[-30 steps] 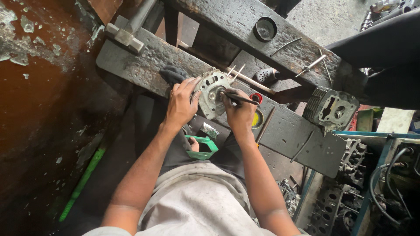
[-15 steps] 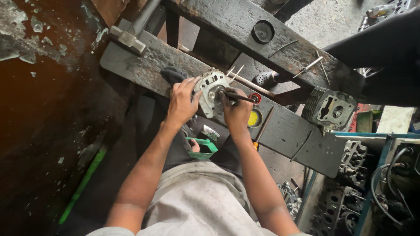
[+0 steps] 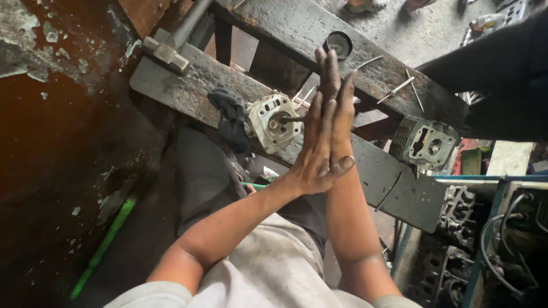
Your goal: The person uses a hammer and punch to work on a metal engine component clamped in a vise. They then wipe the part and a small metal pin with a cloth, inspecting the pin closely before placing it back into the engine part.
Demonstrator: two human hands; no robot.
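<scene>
Palms pressed flat together, the left hand (image 3: 315,154) and right hand (image 3: 341,108) stand upright with fingers straight, greasy and dark at the tips, and a thin metal rod (image 3: 290,119) runs out from between them. That rod goes straight into the middle of a cast-metal cylinder head (image 3: 273,121), a pale grey, squarish block with bolt holes at its corners, lying on a rough, stained steel workbench (image 3: 188,80). Just left of the cylinder head lies a crumpled black rag (image 3: 230,116), touching it. Well right of the cylinder head sits a second head (image 3: 425,142), finned on its side, with open ports on its face. Beyond the cylinder head, on a rusty crossbeam, rest a round black cap (image 3: 338,43) and slim steel valves (image 3: 394,88).
</scene>
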